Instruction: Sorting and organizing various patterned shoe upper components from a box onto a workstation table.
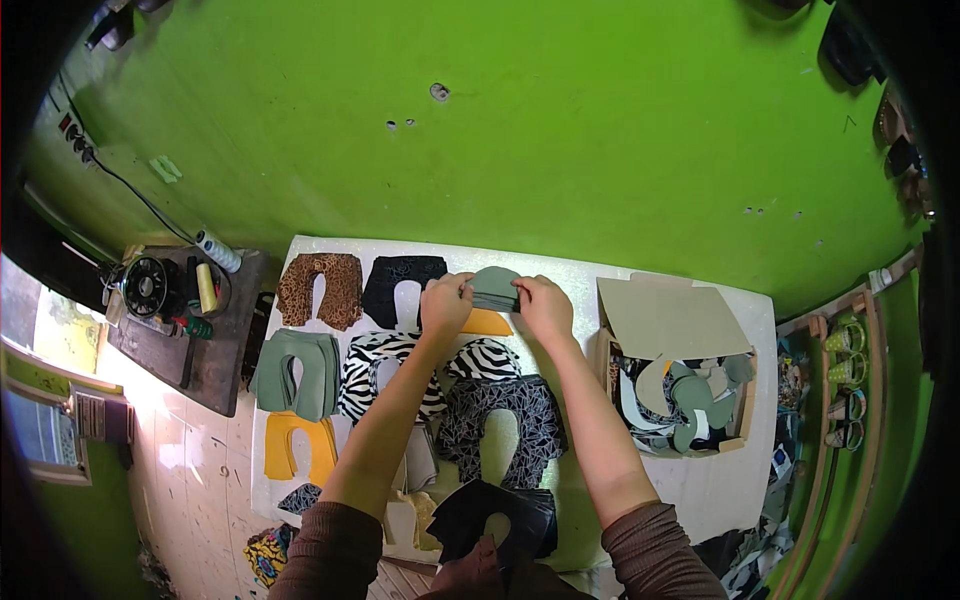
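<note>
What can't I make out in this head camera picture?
Head view, zebra-print piece: partly hidden behind the left forearm.
Head view, green pieces between the left hand and right hand: layers too small to count.
Head view, box: inside partly hidden by the cardboard panel.
Head view, dark object at upper right: cut off by the fisheye rim.

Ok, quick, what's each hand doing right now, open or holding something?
Left hand: closed, holding the green pieces at their left end.
Right hand: closed, pinching their right end.
</note>
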A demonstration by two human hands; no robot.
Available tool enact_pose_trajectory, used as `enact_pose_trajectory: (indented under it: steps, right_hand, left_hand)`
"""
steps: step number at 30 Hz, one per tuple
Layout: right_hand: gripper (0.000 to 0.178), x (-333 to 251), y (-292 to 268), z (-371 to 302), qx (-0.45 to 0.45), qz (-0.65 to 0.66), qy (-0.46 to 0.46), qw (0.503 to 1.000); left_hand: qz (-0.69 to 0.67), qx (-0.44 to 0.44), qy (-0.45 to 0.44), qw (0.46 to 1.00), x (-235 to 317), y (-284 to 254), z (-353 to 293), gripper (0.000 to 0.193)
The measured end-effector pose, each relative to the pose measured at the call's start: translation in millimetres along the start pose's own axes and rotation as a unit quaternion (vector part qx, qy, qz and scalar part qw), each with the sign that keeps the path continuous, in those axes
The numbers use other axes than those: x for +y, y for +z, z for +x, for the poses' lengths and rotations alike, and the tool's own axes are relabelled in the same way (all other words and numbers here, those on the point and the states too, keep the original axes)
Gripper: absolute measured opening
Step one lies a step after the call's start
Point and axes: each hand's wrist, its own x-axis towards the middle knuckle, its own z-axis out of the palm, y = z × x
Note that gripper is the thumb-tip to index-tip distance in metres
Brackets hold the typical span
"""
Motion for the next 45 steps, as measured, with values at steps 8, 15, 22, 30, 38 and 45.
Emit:
enact_pose_trajectory:
  steps: [8, 15, 22, 30, 38, 45]
  right_hand:
    - [0.023, -11, 7, -12, 0.072, -0.07, -0.046, 0.994]
    - [0.055, 0, 40, -29, -0.065, -0.196, -0.118, 0.971]
    - [0.057, 8, 47, -31, -0.073, -0.172, -0.107, 0.977]
    - [0.057, -3, 12, -22, -0.116, -0.176, -0.129, 0.969]
    - [0.049, -18, -105, -102, -0.12, -0.208, -0.08, 0.967]
    - [0.028, 45, -185, -136, -0.033, -0.186, -0.106, 0.976]
  left_hand:
    - [0.063, 0.095, 0.125, 0.986, 2, -3, -8, 0.028]
    - [0.226, -0.054, 0.219, 0.947, -7, 13, -27, 0.057]
    - [0.236, -0.066, 0.195, 0.95, -7, 13, -28, 0.064]
    - [0.35, 0.005, 0.217, 0.911, 1, -4, -35, 0.047]
    - [0.325, 0.054, 0.185, 0.926, 104, -36, -117, 0.048]
    - [0.281, 0.045, 0.22, 0.933, 198, 2, -154, 0.044]
